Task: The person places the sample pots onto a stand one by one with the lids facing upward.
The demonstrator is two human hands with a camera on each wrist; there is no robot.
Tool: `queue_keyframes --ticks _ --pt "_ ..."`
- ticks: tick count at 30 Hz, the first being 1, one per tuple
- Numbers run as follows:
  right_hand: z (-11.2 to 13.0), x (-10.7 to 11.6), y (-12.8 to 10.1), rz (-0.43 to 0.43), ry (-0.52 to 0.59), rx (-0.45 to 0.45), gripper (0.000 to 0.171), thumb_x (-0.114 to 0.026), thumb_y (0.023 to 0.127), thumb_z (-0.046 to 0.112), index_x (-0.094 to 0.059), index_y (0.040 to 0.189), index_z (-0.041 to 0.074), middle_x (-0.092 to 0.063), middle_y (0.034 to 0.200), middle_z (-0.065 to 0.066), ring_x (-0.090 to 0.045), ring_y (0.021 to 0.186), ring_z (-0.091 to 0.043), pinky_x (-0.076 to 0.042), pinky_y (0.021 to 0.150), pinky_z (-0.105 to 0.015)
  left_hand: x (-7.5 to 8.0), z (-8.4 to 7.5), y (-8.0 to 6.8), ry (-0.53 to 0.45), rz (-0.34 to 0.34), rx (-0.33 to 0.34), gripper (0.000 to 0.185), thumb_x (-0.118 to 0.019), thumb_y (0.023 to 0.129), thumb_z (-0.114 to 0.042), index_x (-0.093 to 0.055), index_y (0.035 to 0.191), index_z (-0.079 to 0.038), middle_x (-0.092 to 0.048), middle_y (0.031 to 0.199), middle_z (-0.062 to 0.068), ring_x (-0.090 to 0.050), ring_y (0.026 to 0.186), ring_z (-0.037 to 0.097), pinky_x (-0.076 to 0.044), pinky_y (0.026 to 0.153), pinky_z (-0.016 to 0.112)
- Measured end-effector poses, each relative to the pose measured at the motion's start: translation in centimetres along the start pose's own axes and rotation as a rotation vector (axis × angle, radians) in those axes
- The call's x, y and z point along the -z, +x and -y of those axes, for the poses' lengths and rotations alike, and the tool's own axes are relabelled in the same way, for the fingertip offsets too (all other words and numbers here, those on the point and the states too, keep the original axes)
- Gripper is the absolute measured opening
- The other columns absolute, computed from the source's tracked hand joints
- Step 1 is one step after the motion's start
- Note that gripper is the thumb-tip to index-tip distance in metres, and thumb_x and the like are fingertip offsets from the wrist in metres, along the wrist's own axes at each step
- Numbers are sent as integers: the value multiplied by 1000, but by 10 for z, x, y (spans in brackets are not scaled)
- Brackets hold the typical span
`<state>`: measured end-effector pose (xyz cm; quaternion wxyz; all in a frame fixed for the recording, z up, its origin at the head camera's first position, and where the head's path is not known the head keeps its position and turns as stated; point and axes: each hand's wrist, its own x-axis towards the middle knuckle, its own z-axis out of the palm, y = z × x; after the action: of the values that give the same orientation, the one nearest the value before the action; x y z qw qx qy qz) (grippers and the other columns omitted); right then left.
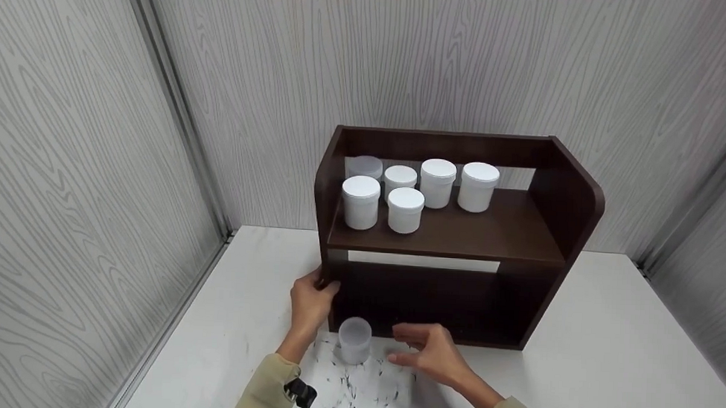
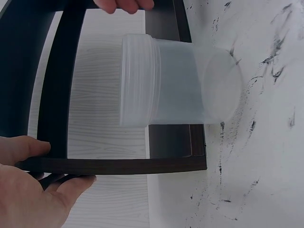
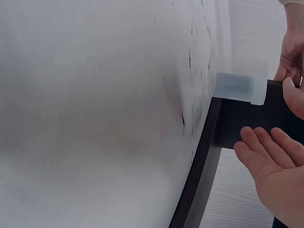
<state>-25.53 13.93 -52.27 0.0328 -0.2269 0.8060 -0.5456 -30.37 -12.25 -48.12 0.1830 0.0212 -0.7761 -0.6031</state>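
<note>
My left hand (image 1: 311,302) grips the left side panel of a dark brown two-tier shelf (image 1: 495,233), thumb on one face and fingers on the other, as the left wrist view (image 2: 35,185) shows. A translucent plastic jar (image 1: 354,347) with a ridged band round its top stands upright on the table, just in front of the shelf's lower left. To the right of that jar is my right hand (image 1: 436,354), its fingers extended, thumb apart and nothing held. In the right wrist view its palm and fingers (image 3: 270,152) show below the jar (image 3: 237,83).
On the upper tier stand several white lidded jars (image 1: 361,210) of two sizes, grouped toward the left, with a greyish translucent jar (image 1: 365,166) behind them. Dark scuff marks cover part of the white table (image 1: 580,380). Wood-grain panels (image 1: 404,60) enclose the back and sides.
</note>
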Motion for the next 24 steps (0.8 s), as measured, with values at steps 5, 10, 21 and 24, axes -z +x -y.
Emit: queue_keyframes --ticks 5,10,21,24 --pt "1 -6 9 2 6 14 55 -91 85 18 -70 130 -6 -70 128 -26 -69 117 -39 -53 101 -49 0 0 1 0 -3 -2 49 -71 92 -4 -63 137 11 -70 126 26 -68 118 36 -55 98 47" --pt "1 -14 16 -2 54 5 58 -91 85 15 -67 131 -10 -69 130 -26 -69 119 -39 -52 102 -48 1 -1 0 -17 36 13 51 -68 96 -6 -57 142 13 -67 131 27 -66 122 37 -54 100 46" --pt "2 -27 29 -9 96 9 59 -90 84 12 -66 133 -10 -68 132 -25 -65 124 -40 -51 104 -49 2 -1 -2 -17 32 16 51 -69 96 -7 -58 142 10 -67 132 27 -66 122 36 -53 101 46" --pt "1 -29 32 -10 101 10 60 -91 84 12 -66 134 -10 -68 132 -25 -65 124 -39 -51 104 -51 1 -1 -2 -19 29 18 51 -69 95 -6 -58 142 10 -68 131 26 -66 121 36 -54 100 46"
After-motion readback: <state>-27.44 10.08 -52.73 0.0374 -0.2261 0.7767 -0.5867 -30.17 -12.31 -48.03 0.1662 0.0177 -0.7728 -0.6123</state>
